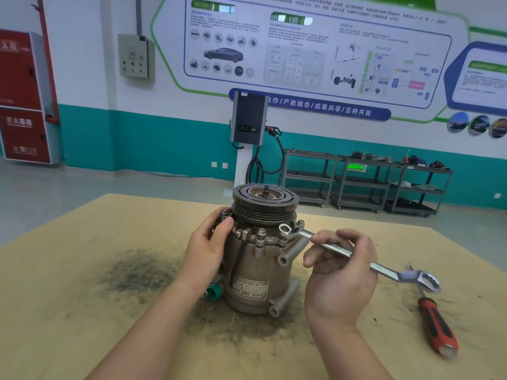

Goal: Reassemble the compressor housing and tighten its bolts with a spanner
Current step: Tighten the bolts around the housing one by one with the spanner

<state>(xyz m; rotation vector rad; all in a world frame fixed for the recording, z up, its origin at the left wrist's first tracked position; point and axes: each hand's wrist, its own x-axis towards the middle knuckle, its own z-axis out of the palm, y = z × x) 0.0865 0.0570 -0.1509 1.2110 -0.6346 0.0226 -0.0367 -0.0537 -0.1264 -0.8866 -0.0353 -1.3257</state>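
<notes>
The compressor point(258, 270) stands upright on the table point(82, 297), its grooved black pulley point(264, 200) on top. Several bolts stick up around the housing flange, one at the front point(262, 231) and one at the right point(301, 222). My left hand point(207, 248) grips the housing's left side, thumb and fingertips at the left flange bolt point(225, 213). My right hand point(338, 272) holds the silver ring spanner point(337, 249) by its shaft. The spanner's small ring end point(285, 229) hovers just above the flange between the front and right bolts, on neither.
A red-and-black-handled screwdriver point(436, 323) lies on the table at the right, under the spanner's large end point(428, 281). Dark grime stains the tabletop around the compressor. A green cap point(214, 292) sits at the compressor's lower left. Shelving carts point(365, 182) and a charger post stand beyond the table.
</notes>
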